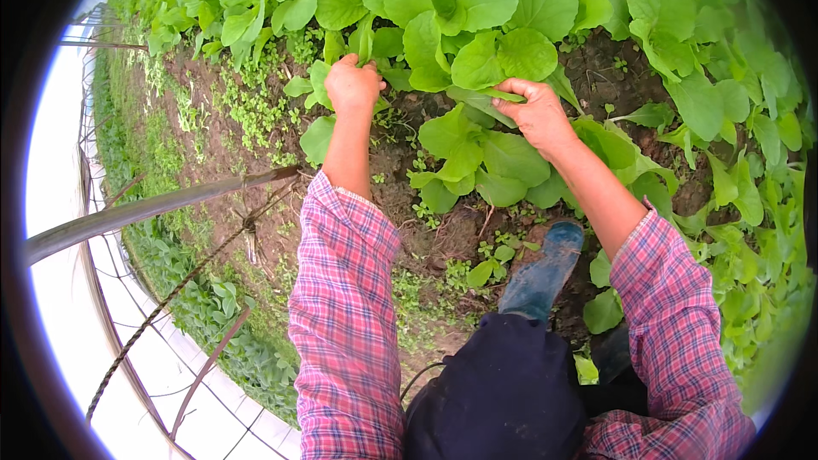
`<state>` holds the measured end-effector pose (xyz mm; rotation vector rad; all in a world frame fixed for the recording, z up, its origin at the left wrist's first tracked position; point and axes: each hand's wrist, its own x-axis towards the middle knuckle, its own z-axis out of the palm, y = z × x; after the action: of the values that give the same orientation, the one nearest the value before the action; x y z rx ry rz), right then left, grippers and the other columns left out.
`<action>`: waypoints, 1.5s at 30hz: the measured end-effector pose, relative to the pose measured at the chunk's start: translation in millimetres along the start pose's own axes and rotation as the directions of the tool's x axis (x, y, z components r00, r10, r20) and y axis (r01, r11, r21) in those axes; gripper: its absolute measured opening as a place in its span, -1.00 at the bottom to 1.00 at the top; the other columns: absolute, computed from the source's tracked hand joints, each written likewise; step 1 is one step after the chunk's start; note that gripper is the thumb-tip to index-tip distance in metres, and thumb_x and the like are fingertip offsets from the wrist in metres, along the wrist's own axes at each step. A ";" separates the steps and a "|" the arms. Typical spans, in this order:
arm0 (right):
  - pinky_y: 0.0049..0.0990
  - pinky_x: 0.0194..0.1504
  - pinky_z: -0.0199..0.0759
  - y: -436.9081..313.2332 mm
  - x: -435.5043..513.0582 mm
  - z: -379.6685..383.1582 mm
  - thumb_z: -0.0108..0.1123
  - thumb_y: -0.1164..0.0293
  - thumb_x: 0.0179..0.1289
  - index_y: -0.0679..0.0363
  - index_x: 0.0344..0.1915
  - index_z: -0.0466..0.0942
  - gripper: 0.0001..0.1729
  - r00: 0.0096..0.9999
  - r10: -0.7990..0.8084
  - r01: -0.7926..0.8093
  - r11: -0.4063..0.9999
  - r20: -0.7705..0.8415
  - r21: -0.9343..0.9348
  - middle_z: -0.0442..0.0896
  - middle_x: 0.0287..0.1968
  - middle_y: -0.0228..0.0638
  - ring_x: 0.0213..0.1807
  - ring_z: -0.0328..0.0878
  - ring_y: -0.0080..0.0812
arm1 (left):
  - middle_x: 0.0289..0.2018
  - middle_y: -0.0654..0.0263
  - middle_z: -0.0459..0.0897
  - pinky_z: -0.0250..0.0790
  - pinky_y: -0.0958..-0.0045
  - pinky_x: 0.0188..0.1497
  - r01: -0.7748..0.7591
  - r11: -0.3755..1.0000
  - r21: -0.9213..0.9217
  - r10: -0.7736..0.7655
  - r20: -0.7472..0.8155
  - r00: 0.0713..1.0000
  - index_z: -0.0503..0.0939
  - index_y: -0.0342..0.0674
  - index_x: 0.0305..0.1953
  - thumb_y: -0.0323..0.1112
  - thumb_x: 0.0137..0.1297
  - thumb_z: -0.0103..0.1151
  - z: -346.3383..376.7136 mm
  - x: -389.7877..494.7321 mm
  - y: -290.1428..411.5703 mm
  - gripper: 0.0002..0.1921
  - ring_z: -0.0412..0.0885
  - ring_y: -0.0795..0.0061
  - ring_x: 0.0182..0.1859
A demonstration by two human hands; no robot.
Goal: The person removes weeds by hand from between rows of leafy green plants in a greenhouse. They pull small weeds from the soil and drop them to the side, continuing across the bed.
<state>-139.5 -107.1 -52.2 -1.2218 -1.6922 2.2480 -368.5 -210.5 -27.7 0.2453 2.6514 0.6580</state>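
My left hand point(355, 83) is closed around a green leaf point(365, 38) at the near edge of a dense stand of leafy vegetable plants point(486, 3). To its right, my right hand point(532, 108) pinches the edge of another leaf point(484, 99) between thumb and fingers. Below and between the hands grows a low leafy plant point(463, 147) with broad, light green leaves. Whether the held leaves are still attached to their plants cannot be told, since their bases are hidden.
A metal pole point(160, 204) and a twisted rope point(172, 294) slant in from the left. My muddy boot point(549, 262) stands on soil beside small weeds point(457, 271). More leafy plants point(722, 102) crowd the right side. White sheeting on a frame point(57, 306) borders the left.
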 end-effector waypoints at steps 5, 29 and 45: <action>-0.61 -0.48 0.22 6.9 1.7 0.2 0.20 0.49 0.05 0.23 -0.24 0.57 -0.79 0.996 -0.083 0.083 0.996 -0.021 0.030 0.48 -0.59 -0.52 -0.58 0.25 -0.69 | -0.47 0.12 0.64 0.45 0.46 -0.39 -0.123 0.992 0.031 0.125 -0.068 0.990 0.48 -0.31 -0.05 -0.40 0.16 0.08 -0.2 -13.0 -7.6 -0.70 0.64 0.47 -0.53; -0.37 -0.18 0.43 -7.6 -24.7 13.2 0.18 0.36 0.05 0.17 -0.10 0.51 -0.64 0.956 -0.260 0.293 0.866 0.136 -0.404 0.59 -0.28 -0.12 -0.24 0.56 -0.21 | -0.20 0.00 0.56 0.45 0.23 -0.25 -0.322 0.839 0.438 0.214 0.278 0.936 0.34 -0.26 0.09 -0.37 0.01 0.23 -145.6 -221.5 -106.9 -0.45 0.58 0.08 -0.28; -0.14 -0.34 0.43 -45.9 2.9 0.1 -0.09 0.41 0.22 0.00 0.24 0.05 -0.43 0.987 -0.115 0.159 0.538 0.115 -0.828 0.58 -0.42 0.01 -0.39 0.55 0.03 | -0.17 0.19 0.53 0.42 0.57 -0.25 -0.409 0.610 -0.679 0.563 0.009 0.826 0.41 -0.33 -0.09 -0.48 0.26 0.01 -8.0 -146.9 46.6 -0.80 0.55 0.48 -0.22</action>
<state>-159.3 -87.9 -15.3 -1.0374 -2.9220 1.3106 -235.3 -211.1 50.3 0.8015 1.9517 1.5876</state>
